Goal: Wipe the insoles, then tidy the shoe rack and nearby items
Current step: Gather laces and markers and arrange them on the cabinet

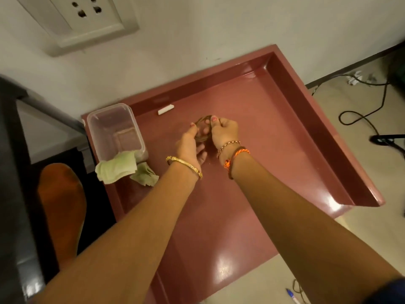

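Over the middle of the maroon rack top (pixel 274 132), my left hand (pixel 190 143) and my right hand (pixel 223 130) both grip a small brownish bundle (pixel 202 128), which looks like a coiled lace or cord. Fingers of both hands curl round it and hide most of it. An orange-brown insole (pixel 61 205) lies lower down at the left, in the dark gap beside the rack. A pale green cloth (pixel 116 167) hangs over the near edge of a clear plastic tub (pixel 114 128) at the rack's left side.
A second crumpled green cloth (pixel 144 176) lies by the tub. A small white piece (pixel 166 109) sits near the back rim. A wall socket (pixel 83 16) is above. Black cables (pixel 361 115) trail on the floor at right; a pen (pixel 292 296) lies near the bottom edge.
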